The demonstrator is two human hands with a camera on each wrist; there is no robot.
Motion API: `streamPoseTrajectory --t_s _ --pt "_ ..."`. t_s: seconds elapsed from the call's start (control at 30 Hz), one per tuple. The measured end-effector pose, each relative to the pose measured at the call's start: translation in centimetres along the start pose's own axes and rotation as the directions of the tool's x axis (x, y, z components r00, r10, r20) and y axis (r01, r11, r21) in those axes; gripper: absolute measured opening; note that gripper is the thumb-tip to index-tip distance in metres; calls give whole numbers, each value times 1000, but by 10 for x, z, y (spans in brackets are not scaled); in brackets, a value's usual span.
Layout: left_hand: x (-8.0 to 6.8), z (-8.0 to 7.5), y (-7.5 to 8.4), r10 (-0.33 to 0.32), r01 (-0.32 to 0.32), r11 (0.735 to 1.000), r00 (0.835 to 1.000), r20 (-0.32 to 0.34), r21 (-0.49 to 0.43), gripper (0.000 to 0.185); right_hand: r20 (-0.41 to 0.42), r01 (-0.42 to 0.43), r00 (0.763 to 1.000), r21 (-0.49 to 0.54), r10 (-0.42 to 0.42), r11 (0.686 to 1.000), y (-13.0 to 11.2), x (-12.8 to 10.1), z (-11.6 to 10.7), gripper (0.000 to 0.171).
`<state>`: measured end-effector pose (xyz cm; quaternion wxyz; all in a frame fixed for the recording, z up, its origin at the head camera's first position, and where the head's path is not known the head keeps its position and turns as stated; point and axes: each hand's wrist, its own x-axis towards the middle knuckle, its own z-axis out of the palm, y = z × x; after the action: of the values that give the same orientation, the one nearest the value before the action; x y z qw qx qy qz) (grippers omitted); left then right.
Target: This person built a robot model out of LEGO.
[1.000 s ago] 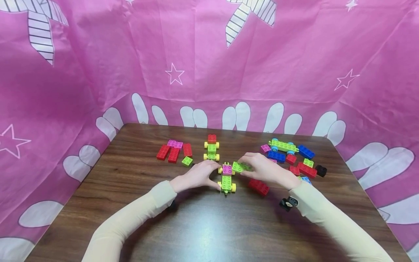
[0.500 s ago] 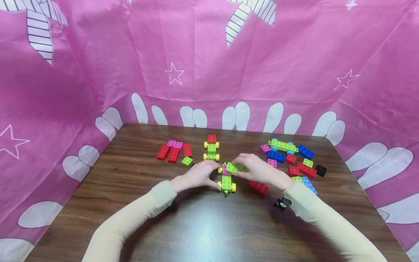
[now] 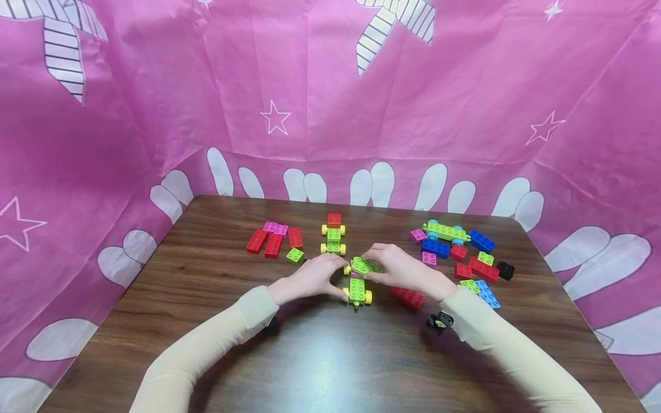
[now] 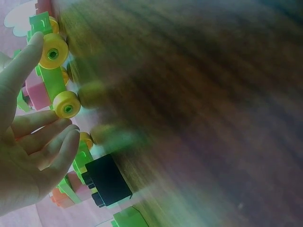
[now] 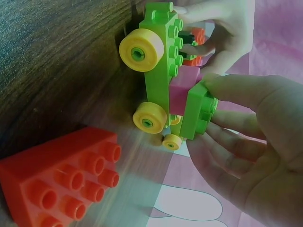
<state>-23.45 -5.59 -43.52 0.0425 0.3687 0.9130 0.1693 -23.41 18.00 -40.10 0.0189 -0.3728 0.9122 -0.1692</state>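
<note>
The right hand (image 3: pixel 397 268) pinches a green brick (image 5: pixel 196 113) at the top of a pink brick (image 5: pixel 182 92), which sits on the toy car (image 3: pixel 357 289). This car stands on the table (image 3: pixel 289 367) between both hands; the left hand (image 3: pixel 312 278) holds it, thumb and fingers at its yellow wheels (image 4: pixel 54 51)

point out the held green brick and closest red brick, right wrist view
Lime-green studded plastic brick (image 5: pixel 193 112): right wrist view, side face
Red rectangular plastic brick (image 5: pixel 67 183): right wrist view, studded top
</note>
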Motion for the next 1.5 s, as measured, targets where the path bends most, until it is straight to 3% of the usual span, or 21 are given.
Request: streamPoseTrajectory --t_s 0.4,1.2,1.5 --pt "0 1 -2 17 -17 1000 1000 -14 6 78 -19 45 999 22 -45 999 0 1 -1 37" --pt "0 2 -2 1 -1 1000 1000 2 12 79 65 36 997 27 -37 999 -6 5 -7 48" --pt "0 0 -2 -2 2 1000 1000 9 15 79 68 78 995 23 -80 997 -6 6 -9 47"
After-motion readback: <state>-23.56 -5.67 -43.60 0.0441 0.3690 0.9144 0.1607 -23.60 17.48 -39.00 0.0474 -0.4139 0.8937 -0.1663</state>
